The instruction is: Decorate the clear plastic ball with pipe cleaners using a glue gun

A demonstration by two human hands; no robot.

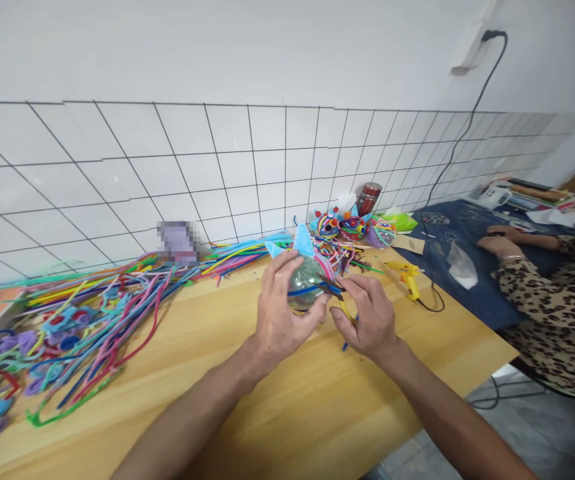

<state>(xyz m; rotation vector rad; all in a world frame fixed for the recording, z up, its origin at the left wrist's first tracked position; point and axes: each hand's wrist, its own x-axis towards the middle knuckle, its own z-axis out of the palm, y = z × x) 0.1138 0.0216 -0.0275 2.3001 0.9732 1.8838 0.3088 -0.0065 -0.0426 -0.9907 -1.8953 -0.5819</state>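
Note:
My left hand (280,313) is closed around a clear ball (305,275) decorated with pipe cleaners. Two light blue ears (303,241) stand up from its top, and pink strips curve along its right side. A dark blue pipe cleaner (300,291) runs across the ball's front. In my right hand (367,315) are dark-jawed pliers (345,309) with yellow handles, their tip against the ball's right side near the blue pipe cleaner. My fingers partly hide the tool. A short blue end hangs below it.
Loose pipe cleaners (137,303) cover the table's left. Several decorated balls (352,225) and a red-brown can (369,198) stand at the back. A yellow glue gun (406,277) with a cord lies to the right. Beyond it, a person in a leopard-print sleeve (527,287) works at a dark blue surface (447,253).

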